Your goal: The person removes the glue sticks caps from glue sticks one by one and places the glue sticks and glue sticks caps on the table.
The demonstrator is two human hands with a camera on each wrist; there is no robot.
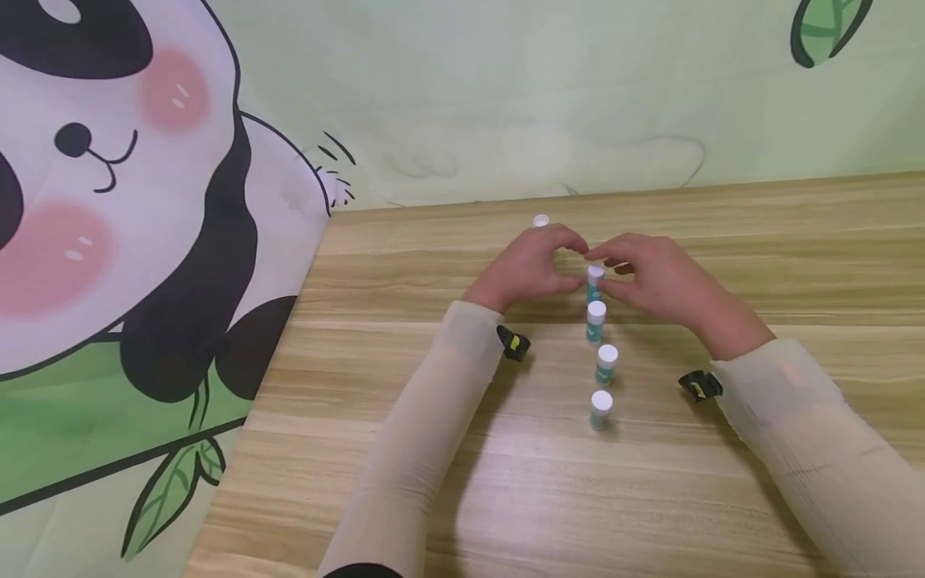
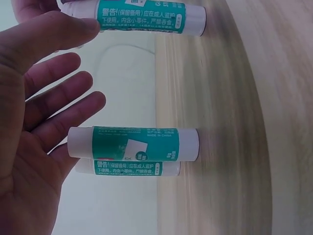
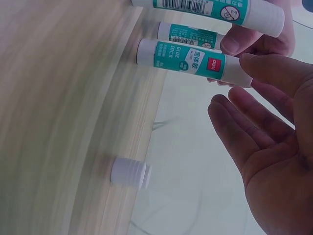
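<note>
Several upright glue sticks with white caps and green labels stand in a front-to-back row in the head view. My left hand [image 1: 529,265] and right hand [image 1: 659,279] are on either side of the rearmost glue stick [image 1: 595,277] in that row. In the left wrist view, the left thumb [image 2: 80,30] is at the cap end of a glue stick [image 2: 142,17], its other fingers spread apart. The right thumb [image 3: 259,63] meets the white cap end of a glue stick [image 3: 190,61] in the right wrist view, while the other fingers reach out loosely.
Nearer me in the row stand three glue sticks, the front one [image 1: 601,408] closest. Another white-capped one [image 1: 540,221] shows behind my left hand. A short white cylinder [image 3: 128,172] stands right of the row on the wooden table [image 1: 361,361]. A panda-printed cloth [image 1: 506,96] hangs behind.
</note>
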